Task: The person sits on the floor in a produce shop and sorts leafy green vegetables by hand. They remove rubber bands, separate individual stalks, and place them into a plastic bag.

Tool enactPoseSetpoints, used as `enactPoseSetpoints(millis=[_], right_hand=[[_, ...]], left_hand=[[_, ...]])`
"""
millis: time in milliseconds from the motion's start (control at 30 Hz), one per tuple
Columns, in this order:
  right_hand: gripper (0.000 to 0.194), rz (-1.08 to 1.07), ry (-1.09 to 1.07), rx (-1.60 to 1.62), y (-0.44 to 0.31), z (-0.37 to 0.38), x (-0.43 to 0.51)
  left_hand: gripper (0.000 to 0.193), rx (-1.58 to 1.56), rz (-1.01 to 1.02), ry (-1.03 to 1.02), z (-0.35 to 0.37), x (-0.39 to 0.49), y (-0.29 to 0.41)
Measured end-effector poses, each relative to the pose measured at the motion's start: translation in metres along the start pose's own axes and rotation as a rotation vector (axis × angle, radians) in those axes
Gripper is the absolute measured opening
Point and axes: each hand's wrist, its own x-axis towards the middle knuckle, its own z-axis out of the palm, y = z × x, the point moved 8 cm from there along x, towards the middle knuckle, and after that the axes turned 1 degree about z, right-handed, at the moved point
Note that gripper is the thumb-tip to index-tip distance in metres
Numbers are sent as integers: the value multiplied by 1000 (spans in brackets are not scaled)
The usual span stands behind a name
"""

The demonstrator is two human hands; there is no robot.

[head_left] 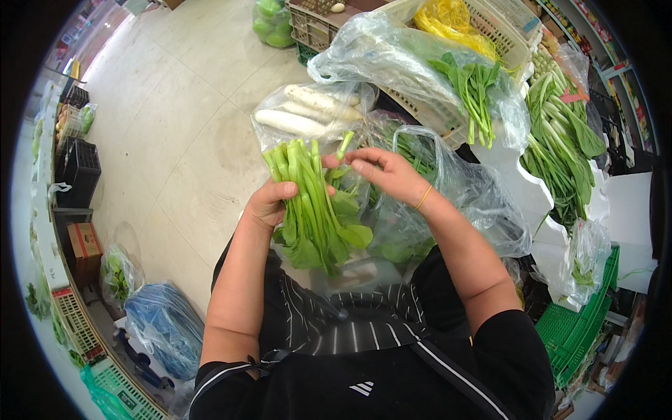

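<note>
My left hand [270,202] grips a bunch of leafy green vegetables [307,194], cut stalk ends up and leaves hanging down over my lap. The thumb lies across the front of the stalks. Just right of the bunch, my right hand [388,176] has its fingertips at a single green stalk [344,146]. Whether those fingers pinch it or only touch it, I cannot tell. Under my right forearm lies an open clear plastic bag [472,205] with more greens in it. White radishes [304,113] in a clear bag are beyond the bunch.
A cream plastic crate [493,37] at the back holds a yellow bag [451,23]. Small greens [472,97] rest on clear plastic. Long leafy greens [559,136] lie at right, above a green crate [572,325]. A blue bag [165,328] is at lower left.
</note>
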Motion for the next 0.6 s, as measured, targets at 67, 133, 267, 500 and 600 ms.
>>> enactPoseSetpoints(millis=[67, 133, 267, 500, 600], right_hand=[[35, -1, -3, 189, -5, 0, -1], [32, -61, -19, 213, -13, 4, -1], [22, -105, 67, 316, -15, -8, 2], [18, -129, 485, 759, 3, -86, -2], [16, -167, 491, 802, 4, -91, -2]], left_hand=[[91, 8, -7, -6, 0, 0, -3], [90, 29, -25, -29, 2, 1, -7], [89, 76, -6, -23, 5, 4, -7], [94, 41, 9, -18, 9, 3, 6], [95, 62, -4, 0, 9, 4, 2]])
